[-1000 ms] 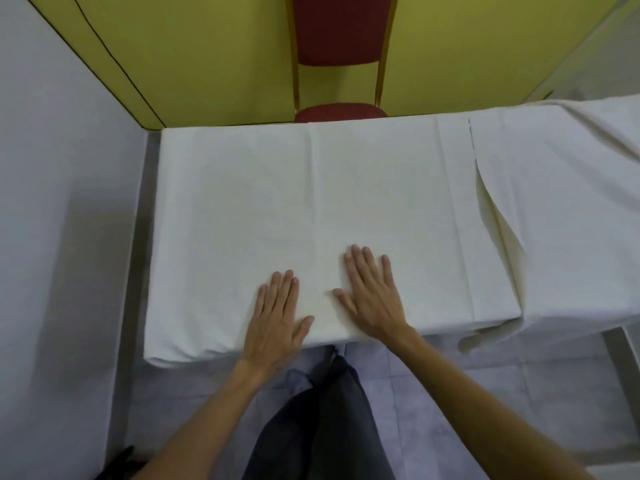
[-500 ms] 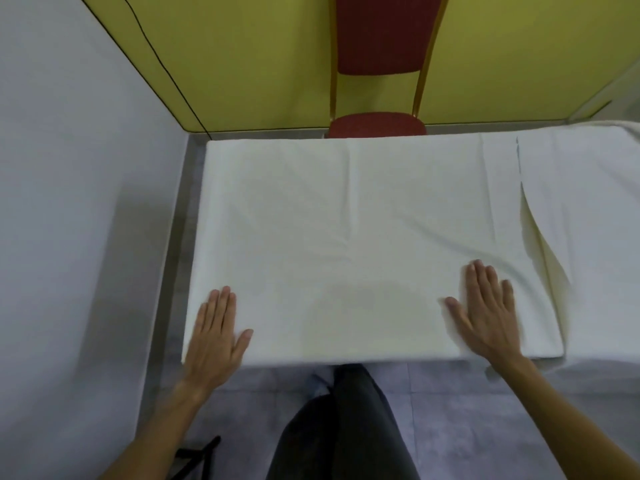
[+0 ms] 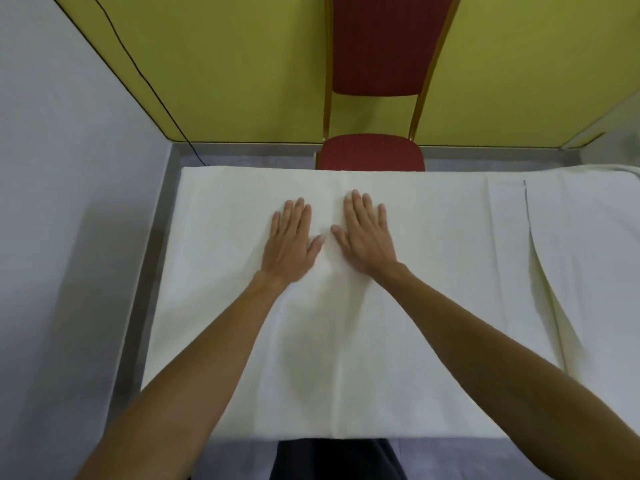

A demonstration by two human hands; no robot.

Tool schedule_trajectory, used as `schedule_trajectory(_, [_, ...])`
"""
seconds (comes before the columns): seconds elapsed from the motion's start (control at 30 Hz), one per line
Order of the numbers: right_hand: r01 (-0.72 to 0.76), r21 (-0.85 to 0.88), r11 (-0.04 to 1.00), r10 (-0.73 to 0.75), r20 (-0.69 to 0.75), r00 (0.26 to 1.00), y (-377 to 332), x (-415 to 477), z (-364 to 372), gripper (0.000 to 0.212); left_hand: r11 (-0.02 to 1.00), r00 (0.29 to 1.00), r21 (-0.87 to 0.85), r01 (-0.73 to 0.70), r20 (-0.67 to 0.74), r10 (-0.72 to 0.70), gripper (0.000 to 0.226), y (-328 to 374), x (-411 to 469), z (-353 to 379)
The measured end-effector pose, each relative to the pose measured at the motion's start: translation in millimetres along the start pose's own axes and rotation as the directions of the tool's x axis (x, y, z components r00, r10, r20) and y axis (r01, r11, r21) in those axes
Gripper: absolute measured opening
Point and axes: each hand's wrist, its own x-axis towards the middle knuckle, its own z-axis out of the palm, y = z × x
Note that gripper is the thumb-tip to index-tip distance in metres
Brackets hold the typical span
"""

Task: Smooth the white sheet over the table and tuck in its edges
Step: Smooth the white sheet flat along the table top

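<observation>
The white sheet [image 3: 214, 306] covers the whole table top, with a faint crease running down its middle. My left hand [image 3: 291, 240] lies flat on it with straight fingers, near the far edge and just left of the crease. My right hand [image 3: 365, 237] rests flat beside it, just right of the crease, thumbs almost meeting. Both forearms stretch across the sheet from the near edge. A second white cloth [image 3: 585, 258] overlaps the sheet's right end, with a loose fold hanging there.
A red chair with a gold frame [image 3: 372, 152] stands right behind the table's far edge. A grey wall [image 3: 69, 202] runs close along the left side, a yellow wall [image 3: 225, 64] behind. A black cable [image 3: 152, 84] runs down the corner. Grey floor shows left of the table.
My hands were apart at the near corners half a second ago. They now lie together at the middle near the far edge, arms stretched out. The view has shifted forward over the table.
</observation>
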Motion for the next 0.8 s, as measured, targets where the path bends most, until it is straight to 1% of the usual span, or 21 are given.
schedule_trajectory(0.07, [0.009,-0.072,0.997,-0.008,0.008,1.0,36.5,1.9,-3.4,0.077,0.998,1.0,0.052,-0.025,-0.006,0.025,0.074,-28.0,1.1,-1.0])
schedule_trajectory(0.1, [-0.009,-0.095,0.995,0.009,-0.005,1.0,59.7,-2.6,-7.7,0.077,0.998,1.0,0.064,-0.017,-0.018,0.018,0.074,-46.1,-2.7,-3.2])
schedule_trajectory(0.23, [-0.182,-0.079,0.98,0.179,-0.045,0.983,160.0,-30.1,-41.2,0.079,0.986,0.988,0.088,0.143,-0.064,-0.137,0.078,-123.0,-19.5,-20.8])
schedule_trajectory(0.3, [-0.213,-0.076,0.974,0.21,-0.038,0.977,194.0,-39.6,-57.6,0.081,0.979,0.984,0.103,0.175,-0.061,-0.169,0.081,-142.8,-23.5,-28.1])
schedule_trajectory(0.37, [-0.223,-0.081,0.971,0.22,-0.043,0.974,209.3,-42.2,-65.6,0.083,0.979,0.983,0.092,0.181,-0.054,-0.176,0.083,-145.0,-22.5,-31.8])
schedule_trajectory(0.47, [-0.286,-0.069,0.956,0.281,-0.072,0.957,204.6,-34.0,-65.2,0.088,0.976,0.978,0.08,0.204,-0.062,-0.199,0.089,-139.1,-15.8,-35.0])
schedule_trajectory(0.53, [-0.304,-0.046,0.951,0.298,-0.111,0.948,183.3,-13.1,-62.8,0.086,0.983,0.984,0.069,0.17,-0.064,-0.166,0.091,-127.1,0.6,-39.1])
schedule_trajectory(0.57, [-0.271,-0.045,0.961,0.264,-0.121,0.957,165.2,1.3,-60.5,0.084,0.99,0.99,0.063,0.13,-0.056,-0.126,0.09,-115.3,13.8,-39.1])
schedule_trajectory(0.6, [-0.207,-0.056,0.977,0.199,-0.121,0.972,141.9,16.5,-56.1,0.081,0.995,0.996,0.055,0.078,-0.042,-0.076,0.089,-99.1,28.5,-37.3])
schedule_trajectory(0.67, [-0.032,-0.085,0.996,0.026,-0.07,0.997,90.6,43.8,-39.7,0.076,0.999,1.0,0.044,-0.02,-0.008,0.02,0.086,-61.2,57.8,-27.0])
schedule_trajectory(0.7, [0.033,-0.102,0.994,-0.037,-0.036,0.999,68.5,53.2,-30.4,0.076,0.998,0.999,0.046,-0.042,-0.005,0.042,0.084,-43.8,69.9,-20.6])
schedule_trajectory(0.73, [0.059,-0.121,0.991,-0.062,-0.022,0.998,53.9,59.4,-23.0,0.076,0.998,0.999,0.049,-0.043,-0.016,0.044,0.081,-32.1,79.4,-16.0])
schedule_trajectory(0.8, [0.042,-0.133,0.99,-0.046,-0.025,0.999,53.7,61.5,-18.8,0.078,0.998,0.999,0.056,-0.009,-0.032,0.011,0.076,-32.1,86.8,-15.2])
